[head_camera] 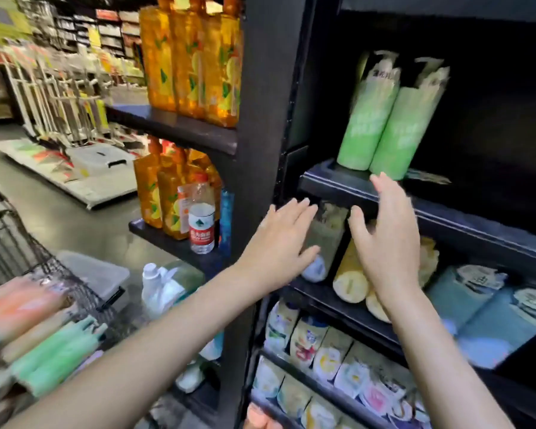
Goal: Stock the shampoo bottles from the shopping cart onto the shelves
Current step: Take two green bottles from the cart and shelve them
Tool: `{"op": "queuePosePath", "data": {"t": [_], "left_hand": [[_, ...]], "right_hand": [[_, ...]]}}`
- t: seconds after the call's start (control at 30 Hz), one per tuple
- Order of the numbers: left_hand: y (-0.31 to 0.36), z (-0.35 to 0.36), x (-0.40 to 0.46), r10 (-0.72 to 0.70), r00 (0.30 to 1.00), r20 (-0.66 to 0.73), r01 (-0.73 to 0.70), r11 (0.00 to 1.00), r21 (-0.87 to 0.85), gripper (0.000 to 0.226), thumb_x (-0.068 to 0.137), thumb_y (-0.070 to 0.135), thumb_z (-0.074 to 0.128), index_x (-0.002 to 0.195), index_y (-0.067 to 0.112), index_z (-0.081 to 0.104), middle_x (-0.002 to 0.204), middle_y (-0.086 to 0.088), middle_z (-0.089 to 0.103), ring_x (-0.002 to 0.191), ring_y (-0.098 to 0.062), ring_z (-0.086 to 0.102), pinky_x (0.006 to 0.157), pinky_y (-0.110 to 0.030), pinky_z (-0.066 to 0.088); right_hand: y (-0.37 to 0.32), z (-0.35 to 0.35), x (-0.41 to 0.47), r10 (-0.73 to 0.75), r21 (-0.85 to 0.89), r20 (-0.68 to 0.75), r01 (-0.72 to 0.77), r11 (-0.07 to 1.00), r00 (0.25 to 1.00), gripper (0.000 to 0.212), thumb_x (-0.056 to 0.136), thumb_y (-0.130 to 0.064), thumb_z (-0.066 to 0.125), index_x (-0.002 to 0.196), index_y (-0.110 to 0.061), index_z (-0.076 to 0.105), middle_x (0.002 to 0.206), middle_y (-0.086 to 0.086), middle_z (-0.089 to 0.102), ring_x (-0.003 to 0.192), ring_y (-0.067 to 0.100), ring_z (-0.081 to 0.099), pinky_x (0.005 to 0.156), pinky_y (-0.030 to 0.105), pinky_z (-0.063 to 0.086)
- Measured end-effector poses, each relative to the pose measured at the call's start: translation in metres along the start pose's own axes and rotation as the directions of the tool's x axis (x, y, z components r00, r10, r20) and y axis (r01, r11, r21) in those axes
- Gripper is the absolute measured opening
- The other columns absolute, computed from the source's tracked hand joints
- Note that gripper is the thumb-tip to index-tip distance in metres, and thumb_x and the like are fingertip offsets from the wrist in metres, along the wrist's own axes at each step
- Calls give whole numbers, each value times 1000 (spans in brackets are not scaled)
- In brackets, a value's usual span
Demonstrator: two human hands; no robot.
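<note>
Two green pump shampoo bottles [384,125] stand side by side on an upper black shelf [338,184]. Just below that shelf's front edge are both my hands, fingers straight and holding nothing. My left hand [282,246] is in front of a dull grey-green bottle [325,236] on the shelf below. My right hand [384,239] is in front of yellow bottles [351,277]. At the lower left, the black wire shopping cart [28,255] holds several lying bottles, green [56,360], orange and beige.
Teal bottles [477,301] lie right of the yellow ones. Pouches [328,357] fill the lowest shelves. Orange bottles [192,57] and a water bottle [201,224] stand on the end shelves to the left. A clear plastic bin [99,274] sits on the floor beside the cart.
</note>
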State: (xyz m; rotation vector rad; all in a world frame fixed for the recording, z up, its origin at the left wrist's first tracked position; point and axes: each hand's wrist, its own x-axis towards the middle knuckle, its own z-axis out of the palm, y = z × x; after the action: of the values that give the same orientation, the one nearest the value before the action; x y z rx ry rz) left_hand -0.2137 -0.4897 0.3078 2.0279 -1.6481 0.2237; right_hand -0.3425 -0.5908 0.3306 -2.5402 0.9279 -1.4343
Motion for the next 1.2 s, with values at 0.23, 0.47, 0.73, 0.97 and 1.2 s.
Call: {"op": "queuePosePath", "data": {"t": [0.23, 0.47, 0.73, 0.97, 1.2], "left_hand": [[-90, 7, -214, -326, 922, 209, 298, 942, 156, 68, 92, 39, 50, 149, 12, 23, 156, -5, 22, 143, -23, 23, 115, -40, 25], [-168, -45, -417, -646, 689, 328, 617, 761, 200, 79, 86, 55, 32, 146, 4, 30, 150, -15, 35, 137, -28, 37, 110, -34, 31], [-235, -82, -533, -751, 549, 367, 722, 647, 246, 68, 96, 44, 44, 150, 12, 19, 156, -5, 24, 142, -20, 24, 115, -29, 23], [-299, -95, -550, -790, 502, 352, 773, 592, 227, 68, 95, 42, 48, 150, 13, 20, 155, -4, 25, 141, -22, 27, 115, -31, 25], [-392, -118, -547, -831, 424, 360, 825, 518, 225, 68, 95, 41, 47, 150, 15, 17, 156, -3, 24, 142, -22, 25, 113, -30, 25]], "right_hand": [[-101, 81, -170, -79, 101, 545, 28, 995, 834, 50, 89, -21, 60, 136, -13, 47, 143, 7, 47, 134, 27, 42, 115, 50, 25], [-228, 146, -312, -216, 175, 804, 128, 976, 553, 53, 90, -38, 50, 138, -18, 44, 139, 1, 50, 129, 23, 46, 109, 41, 31], [-316, 191, -392, -186, 146, 932, 147, 978, 312, 56, 94, -41, 46, 144, -20, 32, 144, 1, 44, 129, 23, 45, 110, 38, 31], [-357, 239, -401, -129, 110, 964, 96, 989, 231, 51, 94, -40, 46, 140, -20, 37, 139, 1, 48, 125, 25, 47, 104, 37, 34], [-411, 336, -377, -146, 135, 981, 88, 987, 124, 53, 95, -41, 45, 142, -18, 35, 141, 6, 47, 121, 28, 51, 103, 39, 41]]}}
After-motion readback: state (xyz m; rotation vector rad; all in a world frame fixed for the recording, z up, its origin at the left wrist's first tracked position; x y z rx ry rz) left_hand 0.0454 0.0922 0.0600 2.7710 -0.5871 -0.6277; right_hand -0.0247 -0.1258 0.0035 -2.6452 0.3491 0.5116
